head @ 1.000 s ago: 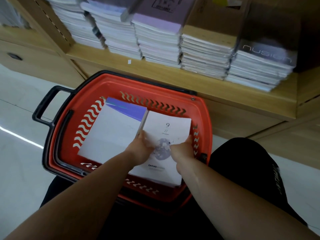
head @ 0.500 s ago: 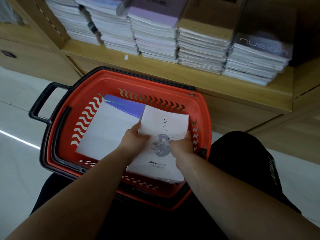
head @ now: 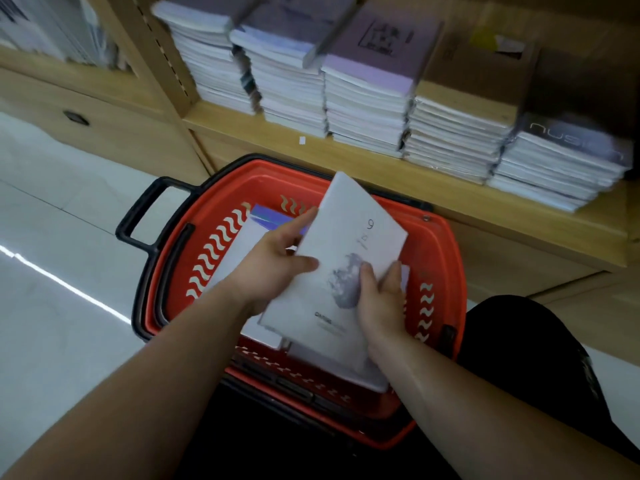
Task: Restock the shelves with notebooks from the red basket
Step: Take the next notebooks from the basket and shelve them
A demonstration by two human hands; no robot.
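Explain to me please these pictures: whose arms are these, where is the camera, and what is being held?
There is no machine here: a person works with bare hands. The camera sits on the person's head and looks down, so both arms enter from below. The left hand and the right hand grip a white notebook, tilted, above a red basket. More notebooks lie in the basket. Behind it, a wooden shelf carries stacks of notebooks.
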